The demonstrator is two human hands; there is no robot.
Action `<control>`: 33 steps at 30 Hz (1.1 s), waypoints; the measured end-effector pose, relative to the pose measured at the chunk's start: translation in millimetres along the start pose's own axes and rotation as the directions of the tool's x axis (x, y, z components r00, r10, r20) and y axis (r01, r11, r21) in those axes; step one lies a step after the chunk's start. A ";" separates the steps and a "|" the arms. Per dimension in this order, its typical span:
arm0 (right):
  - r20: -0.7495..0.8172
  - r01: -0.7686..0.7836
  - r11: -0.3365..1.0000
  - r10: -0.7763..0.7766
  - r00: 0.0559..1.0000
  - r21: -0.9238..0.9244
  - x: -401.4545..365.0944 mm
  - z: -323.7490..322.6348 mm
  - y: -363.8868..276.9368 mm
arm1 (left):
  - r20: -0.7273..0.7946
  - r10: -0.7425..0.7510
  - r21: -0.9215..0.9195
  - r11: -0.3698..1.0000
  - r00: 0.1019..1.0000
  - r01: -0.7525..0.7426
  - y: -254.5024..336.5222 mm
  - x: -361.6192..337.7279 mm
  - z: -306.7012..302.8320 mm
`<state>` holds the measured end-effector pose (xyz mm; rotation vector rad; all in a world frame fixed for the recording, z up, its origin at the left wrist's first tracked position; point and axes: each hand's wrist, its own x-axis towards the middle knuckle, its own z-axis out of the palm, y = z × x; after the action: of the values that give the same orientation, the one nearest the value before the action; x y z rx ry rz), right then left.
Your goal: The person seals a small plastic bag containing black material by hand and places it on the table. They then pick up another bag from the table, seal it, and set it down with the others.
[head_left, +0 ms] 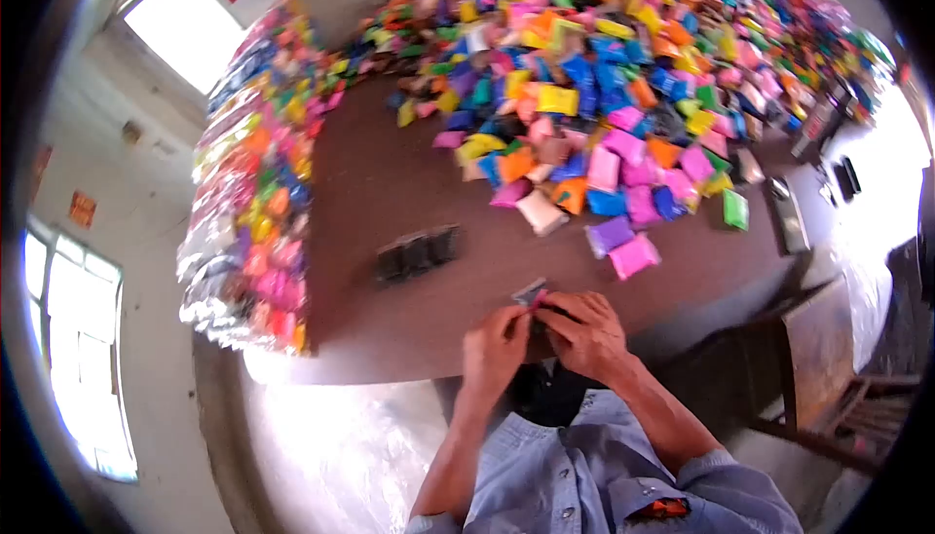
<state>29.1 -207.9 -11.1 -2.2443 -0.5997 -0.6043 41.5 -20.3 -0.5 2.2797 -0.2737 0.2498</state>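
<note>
My left hand [497,341] and my right hand [586,333] meet at the near edge of the table, fingers pinched together. Between their fingertips is a small shiny grey and pink packet [531,292], blurred and mostly covered by the fingers. Beyond my left hand, a short row of black packets [419,253] lies flat on the brown tabletop. The closest loose pieces to my right hand are a pink packet [635,256] and a purple packet [610,235].
A large heap of colourful small packets [557,99] covers the far side of the table [360,173]. Clear bags filled with such packets [258,193] line the left edge. A metallic bar-like object [788,214] lies at the right, above a wooden chair [823,359].
</note>
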 end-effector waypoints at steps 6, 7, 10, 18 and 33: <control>-0.014 0.002 0.999 -0.003 1.000 -0.036 9.8 4.4 -11.4 | 0.003 -0.038 0.076 0.996 0.999 0.038 -18.9 19.7 -9.5; -0.001 0.039 0.999 -0.039 0.999 0.007 10.9 4.7 -12.7 | -0.008 -0.020 0.122 0.992 1.000 0.020 -27.0 21.9 -7.2; 0.026 0.017 0.999 -0.016 1.000 -0.031 6.3 4.9 -9.9 | -0.039 -0.038 0.028 0.999 0.998 0.039 -40.4 28.1 -3.4; 0.000 0.030 0.997 -0.030 1.000 -0.068 -5.3 17.9 0.5 | -0.012 0.040 -0.042 0.998 0.999 -0.040 -5.8 20.9 1.3; 0.000 0.038 0.996 -0.038 0.999 -0.081 -11.6 21.6 9.5 | -0.015 0.038 0.085 0.996 0.999 -0.036 -27.4 46.2 10.9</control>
<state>30.7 -200.7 -36.3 -2.3122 -0.6285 -0.6607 94.3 -16.0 -14.7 2.3569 -0.3021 0.3050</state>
